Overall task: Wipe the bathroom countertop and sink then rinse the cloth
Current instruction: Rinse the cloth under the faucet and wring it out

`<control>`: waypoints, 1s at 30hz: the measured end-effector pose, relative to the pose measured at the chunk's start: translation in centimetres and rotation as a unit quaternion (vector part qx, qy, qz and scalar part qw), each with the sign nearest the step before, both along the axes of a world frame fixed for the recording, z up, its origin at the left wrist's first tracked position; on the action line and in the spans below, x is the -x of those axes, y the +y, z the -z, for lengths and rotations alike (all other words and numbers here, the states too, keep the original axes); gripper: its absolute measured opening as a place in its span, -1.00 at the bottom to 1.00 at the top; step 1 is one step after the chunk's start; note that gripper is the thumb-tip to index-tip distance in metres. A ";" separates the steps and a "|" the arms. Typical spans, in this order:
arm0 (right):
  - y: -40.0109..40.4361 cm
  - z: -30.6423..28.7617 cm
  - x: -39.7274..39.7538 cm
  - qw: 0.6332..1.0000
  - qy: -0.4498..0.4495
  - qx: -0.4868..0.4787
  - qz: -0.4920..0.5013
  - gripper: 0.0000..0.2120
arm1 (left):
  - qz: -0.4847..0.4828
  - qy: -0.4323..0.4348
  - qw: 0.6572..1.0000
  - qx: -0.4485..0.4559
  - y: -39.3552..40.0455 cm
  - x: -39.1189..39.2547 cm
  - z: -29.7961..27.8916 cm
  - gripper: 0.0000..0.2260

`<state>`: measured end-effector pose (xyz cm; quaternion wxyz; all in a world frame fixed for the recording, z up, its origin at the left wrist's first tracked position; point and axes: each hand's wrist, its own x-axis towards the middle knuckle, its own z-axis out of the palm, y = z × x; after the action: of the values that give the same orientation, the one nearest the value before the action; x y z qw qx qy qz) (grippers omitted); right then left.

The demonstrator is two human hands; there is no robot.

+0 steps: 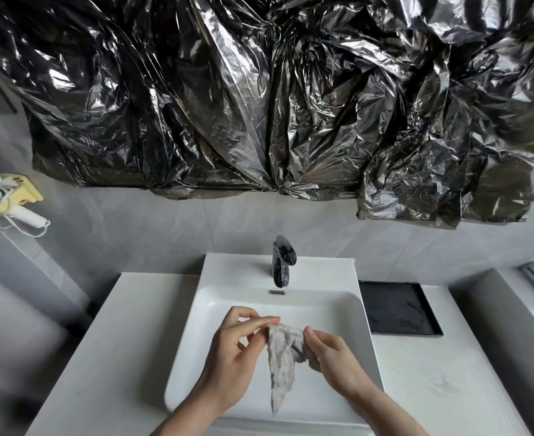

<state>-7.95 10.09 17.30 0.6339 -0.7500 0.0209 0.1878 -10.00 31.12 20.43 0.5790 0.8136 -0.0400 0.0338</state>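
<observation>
A grey speckled cloth (283,360) hangs over the white sink basin (331,313), its lower end drooping toward the front rim. My left hand (234,350) pinches its top edge between thumb and fingers. My right hand (331,357) grips the bunched right side of the cloth. Both hands hold it above the middle of the basin. The white countertop (114,350) spreads to the left and right of the sink. No water runs from the black faucet (282,262) behind the basin.
A black tray (397,309) lies on the countertop to the right of the sink. Crumpled black plastic sheeting (259,96) covers the wall above. A white and yellow object with a cord (11,199) rests on a ledge at the left.
</observation>
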 end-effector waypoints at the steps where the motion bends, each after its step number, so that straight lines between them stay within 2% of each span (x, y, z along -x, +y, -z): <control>1: 0.0 -0.1 0.2 1.000 0.010 -0.015 0.009 -0.55 | 0.009 0.022 0.999 0.032 -0.2 0.2 -0.4 -0.70; 3: -0.2 -0.1 0.6 1.000 0.013 -0.016 0.006 -0.54 | 0.016 0.063 0.995 0.079 -0.3 0.6 -1.1 -0.64; 5: -0.4 -0.4 1.0 0.999 -0.022 0.035 -0.001 -0.53 | 0.014 0.084 0.994 0.071 -0.2 0.7 -1.4 -0.63; 9: -0.7 -1.4 2.0 0.983 -0.105 0.137 0.056 -0.80 | 0.013 0.090 0.995 0.031 0.2 0.9 -1.9 -0.80; 13: 0.5 -3.7 3.9 0.994 -0.097 0.048 0.030 -0.87 | 0.009 0.051 0.999 -0.005 0.4 0.8 -2.6 -0.92; 15: 1.5 -5.2 5.0 0.997 -0.079 -0.013 0.000 -0.90 | 0.003 0.053 0.998 -0.026 0.6 0.6 -2.9 -0.82; 17: 2.2 -6.1 5.7 0.995 -0.103 -0.005 -0.005 -0.95 | 0.010 0.071 0.997 -0.038 1.1 0.3 -3.1 -0.69; 19: 2.2 -6.1 5.6 0.990 -0.137 0.039 0.017 -0.91 | 0.028 0.072 0.994 -0.077 1.8 0.0 -3.1 -0.65; 21: 1.8 -6.2 5.3 0.987 -0.145 0.062 0.031 -0.84 | 0.048 0.059 0.991 -0.106 2.4 0.0 -3.3 -0.76; 23: 1.3 -6.1 5.0 0.981 -0.162 0.102 0.032 -0.85 | 0.058 0.042 0.989 -0.127 2.8 0.3 -3.7 -0.87; 27: 0.5 -7.0 4.5 0.975 -0.166 0.146 0.013 -0.93 | 0.072 0.027 0.986 -0.151 2.3 1.2 -4.4 -0.88; 30: 0.4 -8.0 4.5 0.980 -0.136 0.140 -0.042 -0.76 | 0.063 -0.006 0.986 -0.154 1.7 1.8 -4.4 -0.87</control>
<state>-12.48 10.46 25.27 0.5108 -0.8501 -0.0712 0.1061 -11.77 32.84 24.79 0.4472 0.8889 -0.0992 -0.0039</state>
